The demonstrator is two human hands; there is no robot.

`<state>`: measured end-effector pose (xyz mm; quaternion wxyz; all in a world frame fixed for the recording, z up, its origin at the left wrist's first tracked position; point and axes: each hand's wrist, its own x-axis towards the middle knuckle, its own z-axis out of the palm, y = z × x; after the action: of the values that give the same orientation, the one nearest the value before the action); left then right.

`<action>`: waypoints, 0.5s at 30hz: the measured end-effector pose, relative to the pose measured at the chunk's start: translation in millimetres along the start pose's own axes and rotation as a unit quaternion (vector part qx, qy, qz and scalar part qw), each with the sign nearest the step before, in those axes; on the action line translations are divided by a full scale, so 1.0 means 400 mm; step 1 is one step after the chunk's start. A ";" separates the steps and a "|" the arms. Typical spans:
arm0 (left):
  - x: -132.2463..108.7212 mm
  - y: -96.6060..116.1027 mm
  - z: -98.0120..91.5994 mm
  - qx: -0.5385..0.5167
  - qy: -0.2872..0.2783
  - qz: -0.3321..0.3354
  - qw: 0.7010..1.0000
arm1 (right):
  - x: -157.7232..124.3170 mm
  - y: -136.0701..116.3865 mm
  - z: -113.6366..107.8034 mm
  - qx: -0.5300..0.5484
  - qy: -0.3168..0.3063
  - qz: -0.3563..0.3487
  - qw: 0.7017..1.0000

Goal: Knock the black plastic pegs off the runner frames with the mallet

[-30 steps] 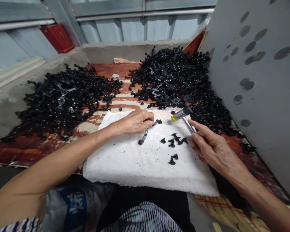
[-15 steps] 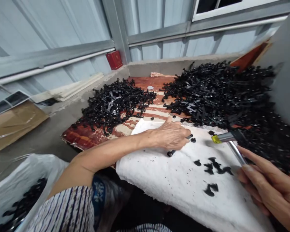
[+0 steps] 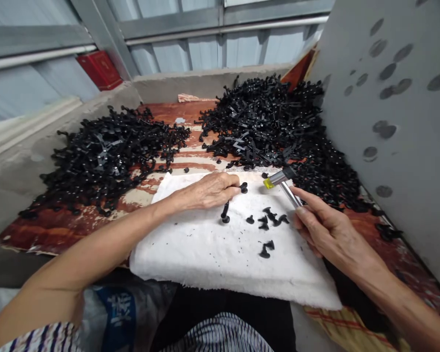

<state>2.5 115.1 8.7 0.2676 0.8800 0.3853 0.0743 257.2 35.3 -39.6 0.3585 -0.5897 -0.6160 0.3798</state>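
Note:
My left hand (image 3: 214, 190) is closed in a pinch over the white cloth (image 3: 198, 249). A slim black part with a round end (image 3: 225, 215) sticks out below its fingers. Another black disc-ended piece (image 3: 244, 187) shows at the fingertips; whether the two are joined is hidden. In my right hand (image 3: 322, 225) is a small hammer (image 3: 278, 178) with a metal handle, one yellow face and one black face. Its head is held above the cloth, to the right of my left hand. Several short black disc-shaped pieces (image 3: 273, 215) lie below the hammer.
Two heaps of black parts, a left one (image 3: 110, 151) and a larger right one (image 3: 264, 122), cover much of the worn red-brown board (image 3: 146, 188). A grey panel (image 3: 396, 146) with dark spots rises at the right. A red box (image 3: 100, 71) stands by the wall.
The view has turned to the right, so both hands and the heaps appear further left. The left hand stays pinched at the black part, and the right hand still holds the hammer over the cloth.

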 end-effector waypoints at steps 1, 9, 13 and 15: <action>0.000 0.001 -0.001 -0.010 -0.005 -0.001 1.000 | 0.000 0.000 0.000 0.000 -0.001 -0.002 1.000; 0.011 -0.003 0.014 0.012 0.016 -0.011 1.000 | 0.000 -0.002 -0.002 0.012 -0.001 -0.001 1.000; 0.012 0.000 0.016 0.013 0.021 -0.017 1.000 | 0.001 -0.005 -0.003 0.001 -0.003 0.000 1.000; 0.012 0.001 0.016 0.015 0.021 -0.024 0.999 | 0.001 -0.005 -0.003 0.002 -0.003 0.000 1.000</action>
<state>8.3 115.6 3.2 0.2479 0.8726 0.4130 0.0809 257.4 35.7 -37.4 0.3575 -0.5880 -0.6162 0.3832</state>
